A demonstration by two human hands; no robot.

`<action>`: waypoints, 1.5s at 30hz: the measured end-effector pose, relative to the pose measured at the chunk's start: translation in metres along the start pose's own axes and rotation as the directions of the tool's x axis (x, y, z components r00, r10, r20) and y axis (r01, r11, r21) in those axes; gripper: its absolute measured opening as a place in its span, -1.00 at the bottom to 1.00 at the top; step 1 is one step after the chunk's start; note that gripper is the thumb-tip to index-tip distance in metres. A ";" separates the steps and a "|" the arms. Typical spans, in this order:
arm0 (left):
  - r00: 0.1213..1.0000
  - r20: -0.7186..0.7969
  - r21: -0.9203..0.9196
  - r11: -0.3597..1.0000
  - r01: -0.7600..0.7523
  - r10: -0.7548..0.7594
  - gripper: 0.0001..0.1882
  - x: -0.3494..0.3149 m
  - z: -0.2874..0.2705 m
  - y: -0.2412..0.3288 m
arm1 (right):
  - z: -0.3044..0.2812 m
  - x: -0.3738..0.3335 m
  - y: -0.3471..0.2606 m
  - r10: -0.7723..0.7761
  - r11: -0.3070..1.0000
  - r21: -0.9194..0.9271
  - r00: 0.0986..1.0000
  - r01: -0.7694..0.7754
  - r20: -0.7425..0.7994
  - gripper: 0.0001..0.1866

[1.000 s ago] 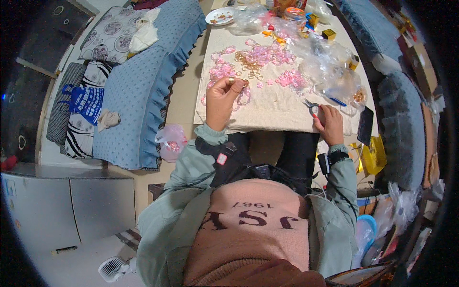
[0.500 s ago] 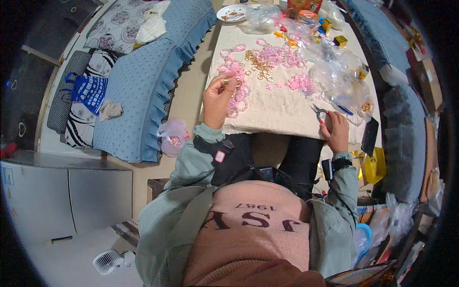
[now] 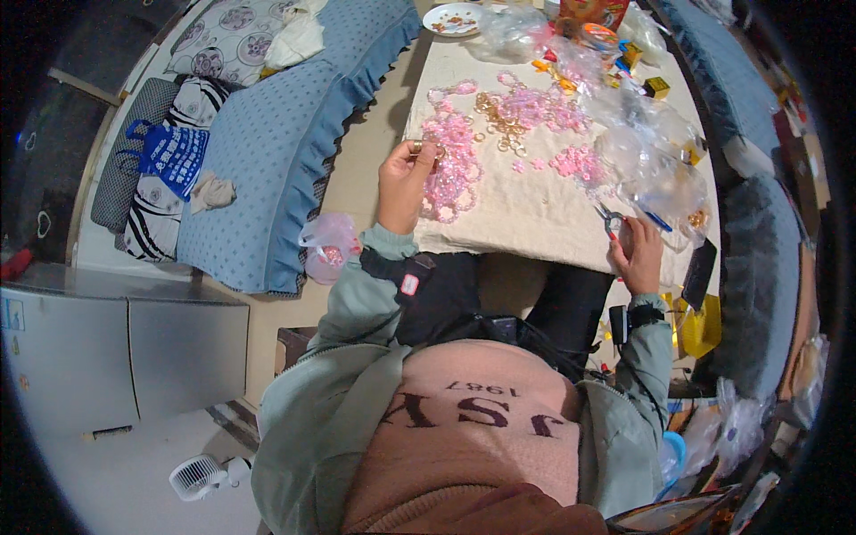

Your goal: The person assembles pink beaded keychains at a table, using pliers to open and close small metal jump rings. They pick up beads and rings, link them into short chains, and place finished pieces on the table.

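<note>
My left hand is over the left side of the table, thumb and fingers pinched together on a small gold ring. Right behind it lies a heap of pink beaded strings. A pair of pliers with red handles rests in my right hand, its jaws pointing away over the cloth near the table's front right. Several gold rings are heaped among more pink bead strings at mid-table. Loose pink flower-shaped pieces lie in a small pile between my hands, farther back.
Clear plastic bags crowd the table's right side, with a blue pen and a dark phone-like slab near my right hand. A white plate stands far left. A blue-covered sofa is to the left.
The view has shifted slightly, so the table sits a little further right. My left hand stays pinched near the beads; the right hand still holds the pliers.
</note>
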State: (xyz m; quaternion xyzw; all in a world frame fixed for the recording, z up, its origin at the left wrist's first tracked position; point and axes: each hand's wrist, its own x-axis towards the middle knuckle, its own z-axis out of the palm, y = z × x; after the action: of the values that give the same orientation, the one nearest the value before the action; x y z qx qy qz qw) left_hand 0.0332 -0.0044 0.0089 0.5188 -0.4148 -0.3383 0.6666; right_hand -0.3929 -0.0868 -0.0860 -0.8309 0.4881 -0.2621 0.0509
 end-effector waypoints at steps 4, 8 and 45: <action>1.000 0.000 0.024 1.000 0.016 -0.016 -0.76 0.008 -0.005 -0.008 | 0.001 0.000 0.000 -0.001 1.000 0.015 1.000 0.001 -0.020 -0.46; 0.999 0.007 0.107 0.993 0.041 -0.042 -0.78 0.023 -0.014 -0.019 | 0.002 -0.001 0.000 0.004 1.000 0.023 0.999 -0.003 -0.034 -0.45; 0.860 0.475 0.823 0.252 -0.510 0.189 -0.90 0.160 0.090 -0.124 | -0.002 0.002 -0.003 0.055 0.998 0.038 0.997 -0.053 -0.051 -0.38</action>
State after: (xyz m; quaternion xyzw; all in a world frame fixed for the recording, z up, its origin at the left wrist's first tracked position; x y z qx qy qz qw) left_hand 0.0178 -0.2114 -0.0689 0.6424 -0.7258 0.0490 0.2411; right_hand -0.3906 -0.0861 -0.0823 -0.8092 0.5068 -0.2911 0.0606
